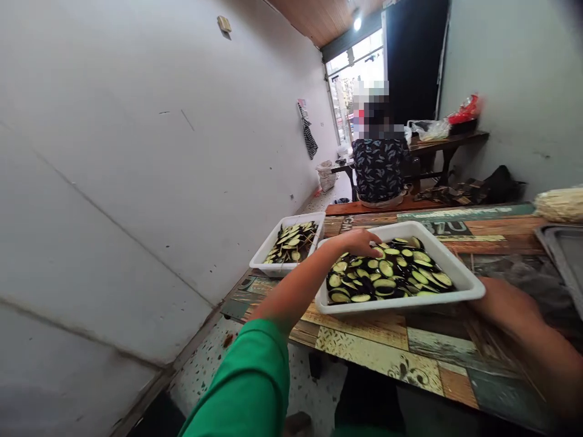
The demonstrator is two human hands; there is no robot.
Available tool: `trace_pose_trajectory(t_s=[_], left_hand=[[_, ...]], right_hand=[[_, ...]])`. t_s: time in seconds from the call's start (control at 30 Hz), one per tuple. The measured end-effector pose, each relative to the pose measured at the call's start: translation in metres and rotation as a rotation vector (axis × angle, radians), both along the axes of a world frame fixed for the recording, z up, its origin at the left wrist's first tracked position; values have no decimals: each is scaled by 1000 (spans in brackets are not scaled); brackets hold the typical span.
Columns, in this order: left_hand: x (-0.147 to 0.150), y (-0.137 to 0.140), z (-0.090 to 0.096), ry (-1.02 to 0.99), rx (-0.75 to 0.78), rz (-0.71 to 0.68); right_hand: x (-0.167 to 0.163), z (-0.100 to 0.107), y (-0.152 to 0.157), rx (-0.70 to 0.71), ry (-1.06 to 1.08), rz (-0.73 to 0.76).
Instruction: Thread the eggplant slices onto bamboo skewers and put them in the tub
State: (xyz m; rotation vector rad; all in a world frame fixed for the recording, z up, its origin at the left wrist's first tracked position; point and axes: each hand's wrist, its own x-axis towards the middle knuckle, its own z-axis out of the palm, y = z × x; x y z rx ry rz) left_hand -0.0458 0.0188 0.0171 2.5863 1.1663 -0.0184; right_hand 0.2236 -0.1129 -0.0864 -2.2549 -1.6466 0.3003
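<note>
A white plastic tray (334,308) full of sliced eggplant (385,284) in dark liquid stands on the table in front of me. My left hand (359,243) reaches over its left side, fingers stretched out at the slices and apart, with nothing visible in them. Beside the tray's right corner is my right hand (505,303), its fingers hidden by the tray and by the hand itself. Thin wooden skewers (485,340) lie under and around that hand; whether it grips any cannot be seen.
A second white tray (258,262) with eggplant slices and sticks stands by the wall. At right are a bundle of skewers (562,204), a grey tray (562,249) and clear plastic bags (519,270). A person (380,167) sits beyond the patterned tabletop (373,352), facing away.
</note>
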Motion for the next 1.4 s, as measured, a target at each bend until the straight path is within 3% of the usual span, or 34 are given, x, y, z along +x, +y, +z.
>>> trace_pose_trajectory(t_s=[0.03,0.13,0.23,0.33,0.4,0.47,0.57,0.67,0.77,0.93,1.07,1.2,1.4], left_hand=[[16,-8,-8,76,12,-45],[49,-22,-35,203,47,-147],[61,-23,-55,203,37,-208],[57,-19,-61,142,-72,-269],[50,-15,-58,-13,-191,-230],[42,-12,-54,-232,-341,-105],[35,-9,-48,-608,-629,81],[33,-9,-42,-978,-952,188],[35,-9,-36,-1210,-1116,287],[40,-2,-39,-1487,-1123,534],[39,5,-42,-1467,-1105,706],[38,7,-41,-1454,-1034,750],[42,5,-37,-1600,-1070,705]], right_hand=[[-4,8,-3,-75,-19,46],[-10,21,-9,-98,-41,15],[-6,25,-10,-32,-43,-56],[-2,27,-11,74,-56,-152],[-2,28,-13,175,-64,-222],[-4,29,-14,364,4,-265],[-10,32,-15,602,326,-173],[-19,44,-17,494,595,68],[-33,62,-17,454,514,257],[-57,68,-9,379,330,334],[-63,56,-8,380,322,351],[-60,52,-12,398,369,397],[-57,53,-12,388,385,395]])
